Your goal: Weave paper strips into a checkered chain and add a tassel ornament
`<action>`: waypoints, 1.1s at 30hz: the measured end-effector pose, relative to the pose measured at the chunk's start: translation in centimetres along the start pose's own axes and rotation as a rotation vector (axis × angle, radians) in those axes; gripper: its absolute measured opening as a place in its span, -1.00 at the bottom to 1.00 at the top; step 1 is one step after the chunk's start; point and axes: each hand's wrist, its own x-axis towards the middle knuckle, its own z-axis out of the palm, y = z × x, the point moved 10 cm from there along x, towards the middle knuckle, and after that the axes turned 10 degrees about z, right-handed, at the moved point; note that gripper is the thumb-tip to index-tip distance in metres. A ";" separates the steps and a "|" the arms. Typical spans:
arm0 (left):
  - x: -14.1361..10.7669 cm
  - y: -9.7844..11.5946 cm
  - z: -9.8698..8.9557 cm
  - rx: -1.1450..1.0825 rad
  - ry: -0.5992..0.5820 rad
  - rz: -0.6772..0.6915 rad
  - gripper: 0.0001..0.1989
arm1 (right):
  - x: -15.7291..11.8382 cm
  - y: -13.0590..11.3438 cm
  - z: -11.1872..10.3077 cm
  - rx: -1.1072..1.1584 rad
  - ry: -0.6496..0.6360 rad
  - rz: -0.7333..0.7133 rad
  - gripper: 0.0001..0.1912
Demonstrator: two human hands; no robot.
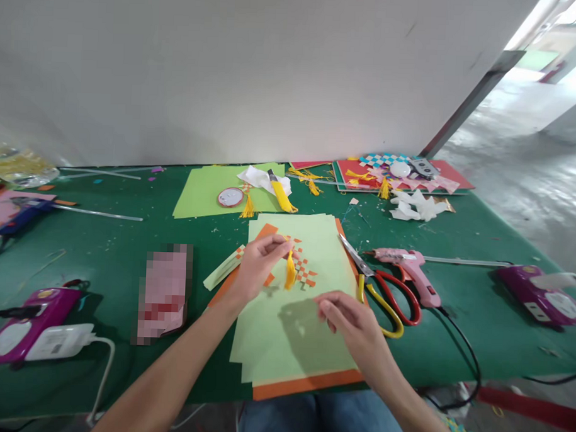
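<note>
My left hand (262, 262) is raised over the pale green sheets (306, 349), its thumb and forefinger pinched on the top of a yellow tassel (290, 273) that hangs down. Just right of the tassel is an orange-and-green woven paper piece (305, 273); whether it touches the tassel or lies on the sheets is unclear. My right hand (346, 312) hovers above the sheets, lower and to the right, fingers curled and slightly apart, with nothing visible between them. Orange paper (310, 384) shows under the green sheets.
Right of the sheets lie red-and-yellow scissors (398, 298) and a pink glue gun (416, 271) with a black cord. A yellow cutter (282, 194) and round tin (231, 197) sit behind. Purple power strips (33, 320) flank both sides; a blurred pink object (165, 293) lies left.
</note>
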 end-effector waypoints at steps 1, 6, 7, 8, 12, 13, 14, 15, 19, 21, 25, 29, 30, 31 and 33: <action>-0.3 0.0 0.7 0.037 -0.055 -0.007 -0.81 | 0.4 -0.7 -0.4 -0.024 0.031 -0.038 -0.64; -1.2 -0.1 3.0 0.122 -0.255 -0.008 -0.83 | 2.4 -3.0 2.3 -0.084 -0.103 -0.100 -0.65; -1.2 -0.2 3.1 0.124 -0.266 -0.007 -0.83 | 2.6 -2.9 2.9 -0.088 -0.122 -0.081 -0.64; -1.2 -0.2 3.1 0.127 -0.263 -0.007 -0.83 | 2.7 -2.7 3.4 -0.079 -0.138 -0.056 -0.61; -0.9 1.4 1.1 0.249 -0.164 0.067 -0.76 | 2.2 -1.4 4.6 0.079 -0.191 0.058 -0.56; -1.0 2.4 -0.1 0.349 -0.118 0.124 -0.74 | 2.1 -1.1 4.6 0.126 -0.188 0.070 -0.57; -1.3 3.7 -1.7 0.489 -0.040 0.205 -0.72 | 2.0 -1.0 4.3 0.164 -0.168 0.070 -0.57; -1.8 5.4 -3.7 0.683 0.089 0.292 -0.70 | 1.9 -0.9 3.9 0.189 -0.138 0.060 -0.57; -5.4 9.0 -10.3 1.449 0.483 0.320 -0.52 | 1.9 -0.3 2.8 0.219 -0.052 0.029 -0.58; -6.3 7.8 -12.8 1.581 0.490 0.126 -0.42 | 1.9 -0.1 2.8 0.213 -0.049 0.017 -0.58; -7.3 6.3 -14.2 1.651 0.473 -0.012 -0.36 | 1.7 -0.2 2.6 0.186 -0.035 0.000 -0.57; -7.7 7.7 -13.3 1.599 0.554 0.154 -0.42 | 1.3 -0.4 1.9 0.183 0.021 -0.017 -0.58; -7.8 8.4 -12.5 1.555 0.567 0.247 -0.45 | 1.2 -0.4 1.8 0.177 0.035 -0.022 -0.58; -7.9 9.0 -11.6 1.490 0.562 0.336 -0.50 | 1.0 -0.4 1.8 0.164 0.042 -0.026 -0.58; -7.5 9.1 -9.1 1.276 0.442 0.436 -0.59 | 0.7 -0.7 2.0 0.124 0.033 -0.050 -0.58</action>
